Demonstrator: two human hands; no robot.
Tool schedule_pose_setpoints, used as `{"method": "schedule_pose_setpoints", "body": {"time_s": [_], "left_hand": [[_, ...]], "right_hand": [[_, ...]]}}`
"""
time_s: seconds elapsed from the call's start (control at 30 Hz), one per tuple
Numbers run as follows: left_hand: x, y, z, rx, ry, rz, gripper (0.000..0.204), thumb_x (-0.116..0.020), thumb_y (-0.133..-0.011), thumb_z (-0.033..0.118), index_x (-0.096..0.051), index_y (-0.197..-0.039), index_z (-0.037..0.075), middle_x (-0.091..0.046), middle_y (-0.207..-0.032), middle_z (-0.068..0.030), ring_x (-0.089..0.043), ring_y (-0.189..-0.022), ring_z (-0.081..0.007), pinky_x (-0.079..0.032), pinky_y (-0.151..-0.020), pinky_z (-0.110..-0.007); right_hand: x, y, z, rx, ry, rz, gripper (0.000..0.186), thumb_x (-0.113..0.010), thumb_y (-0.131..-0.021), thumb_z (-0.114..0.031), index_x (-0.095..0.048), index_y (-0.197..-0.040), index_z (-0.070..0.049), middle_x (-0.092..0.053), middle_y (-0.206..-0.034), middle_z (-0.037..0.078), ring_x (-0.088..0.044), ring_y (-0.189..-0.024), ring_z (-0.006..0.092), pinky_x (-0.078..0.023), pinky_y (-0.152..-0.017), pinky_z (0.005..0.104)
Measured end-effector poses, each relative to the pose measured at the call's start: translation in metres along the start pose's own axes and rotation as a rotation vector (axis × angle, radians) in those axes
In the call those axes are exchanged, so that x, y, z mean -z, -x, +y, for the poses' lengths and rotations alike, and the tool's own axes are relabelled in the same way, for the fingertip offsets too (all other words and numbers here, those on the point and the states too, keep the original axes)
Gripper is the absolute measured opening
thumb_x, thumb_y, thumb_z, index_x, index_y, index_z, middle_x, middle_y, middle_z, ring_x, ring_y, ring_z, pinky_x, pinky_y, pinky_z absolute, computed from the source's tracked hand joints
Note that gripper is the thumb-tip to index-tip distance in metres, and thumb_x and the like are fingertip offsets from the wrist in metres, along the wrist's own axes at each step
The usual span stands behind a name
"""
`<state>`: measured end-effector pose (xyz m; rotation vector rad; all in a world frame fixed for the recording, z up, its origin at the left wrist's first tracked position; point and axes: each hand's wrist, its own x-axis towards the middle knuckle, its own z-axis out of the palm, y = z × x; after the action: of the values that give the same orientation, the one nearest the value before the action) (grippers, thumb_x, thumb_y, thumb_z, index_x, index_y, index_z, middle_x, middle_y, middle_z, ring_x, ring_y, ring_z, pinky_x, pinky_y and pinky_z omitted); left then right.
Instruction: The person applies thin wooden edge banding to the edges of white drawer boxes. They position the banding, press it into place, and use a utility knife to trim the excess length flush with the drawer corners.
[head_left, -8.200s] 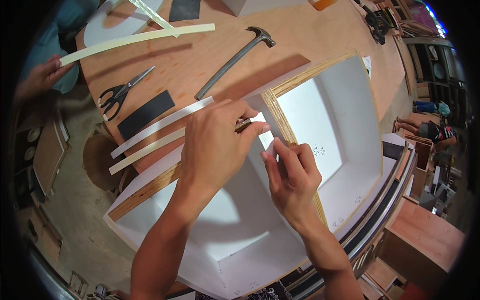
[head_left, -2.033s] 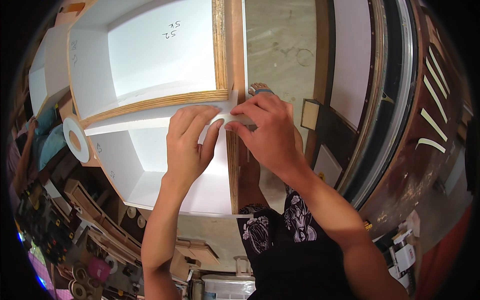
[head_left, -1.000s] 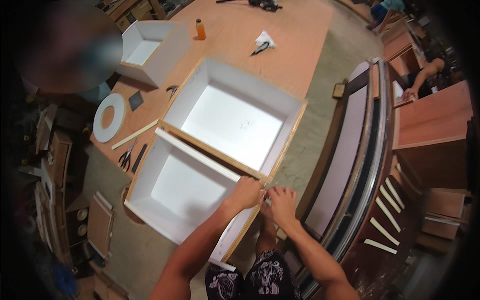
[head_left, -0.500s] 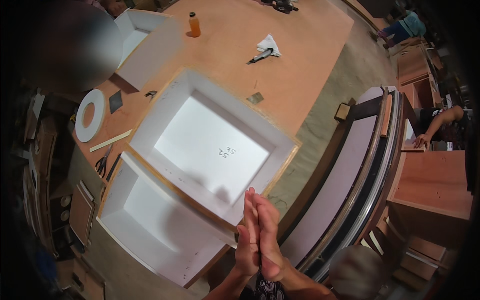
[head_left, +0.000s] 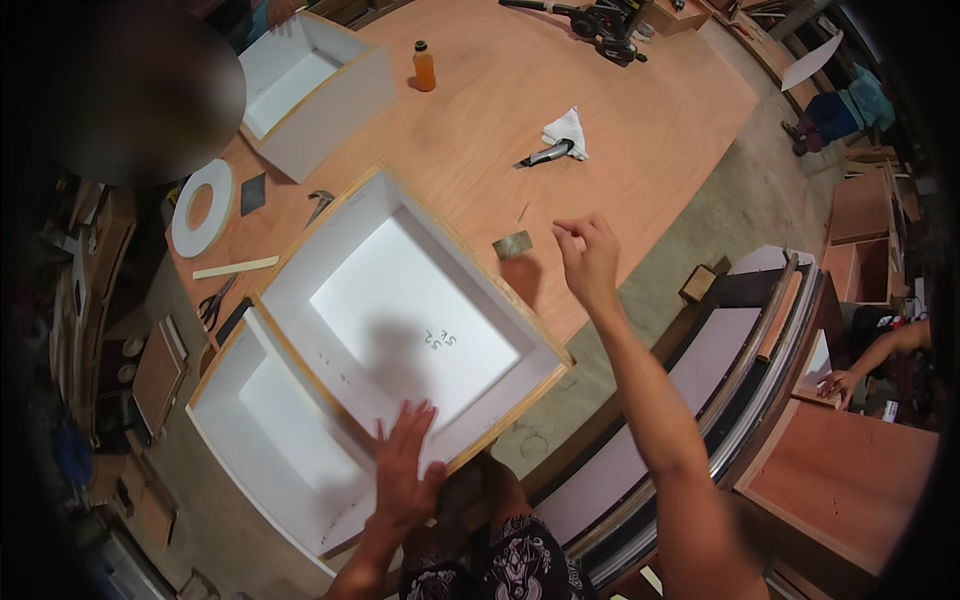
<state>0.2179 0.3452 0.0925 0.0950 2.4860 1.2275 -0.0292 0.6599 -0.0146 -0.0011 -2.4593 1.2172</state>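
Note:
Two white-lined wooden boxes lie side by side before me, the larger open box (head_left: pixel 420 310) and a lower box (head_left: pixel 290 440) nearer to me. My left hand (head_left: pixel 405 475) is over the seam between them at the near side, open, fingers spread, holding nothing. My right hand (head_left: pixel 590 260) is stretched out over the table past the larger box, its fingers curled into a loose pinch with nothing visible in them. Beside it on the table lies a small grey square piece (head_left: pixel 512 244), like sandpaper, with a thin stick (head_left: pixel 523 211) just beyond.
On the plywood table (head_left: pixel 660 130) are a utility knife (head_left: pixel 548 154) by a white cloth (head_left: pixel 568 130), an orange bottle (head_left: pixel 424 68), a tape roll (head_left: pixel 188 235), scissors (head_left: pixel 212 305) and a hammer (head_left: pixel 320 203). Another box (head_left: pixel 330 95) stands far left. A co-worker's hand (head_left: pixel 840 385) shows at right.
My hands, pressed palm to palm before, have parted. The right one has reached forward over the table; the left has moved left above the boxes. The view has shifted.

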Motion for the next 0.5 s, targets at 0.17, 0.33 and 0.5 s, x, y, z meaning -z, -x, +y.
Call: {"method": "schedule_pose_setpoints", "body": {"time_s": [0.17,0.33,0.5], "left_hand": [[-0.003,-0.013,-0.046,0.122,-0.334,0.258,0.079,-0.044,-0.107,0.066,-0.058,-0.148,-0.001,-0.045,-0.165,-0.0238,-0.034,-0.158,-0.0493,-0.009,-0.127,-0.070],[0.019,0.047,-0.074,0.255,-0.128,0.655,0.050,-0.053,-0.105,0.030,-0.060,-0.139,-0.006,-0.057,-0.152,-0.0269,-0.043,-0.153,-0.0436,-0.020,-0.128,-0.061],[0.043,0.153,-0.142,0.646,-0.253,0.778,0.039,-0.059,-0.097,0.004,-0.060,-0.135,-0.007,-0.064,-0.138,-0.0234,-0.056,-0.138,-0.0382,-0.034,-0.123,-0.048]], "right_hand": [[-0.085,-0.091,0.130,-0.209,0.511,-0.312,0.028,-0.084,-0.088,-0.029,-0.076,-0.084,-0.002,-0.074,-0.094,0.021,-0.073,-0.086,0.0393,-0.055,-0.075,0.0494],[-0.121,-0.178,0.251,0.068,0.517,-0.468,0.058,-0.066,-0.093,-0.010,-0.055,-0.150,-0.007,-0.072,-0.122,0.028,-0.068,-0.114,0.0474,-0.054,-0.097,0.0520],[-0.155,-0.209,0.294,0.444,0.704,-0.564,0.083,-0.066,-0.092,-0.009,-0.031,-0.167,-0.004,-0.048,-0.161,0.027,-0.051,-0.144,0.0431,-0.038,-0.118,0.0539]]}}
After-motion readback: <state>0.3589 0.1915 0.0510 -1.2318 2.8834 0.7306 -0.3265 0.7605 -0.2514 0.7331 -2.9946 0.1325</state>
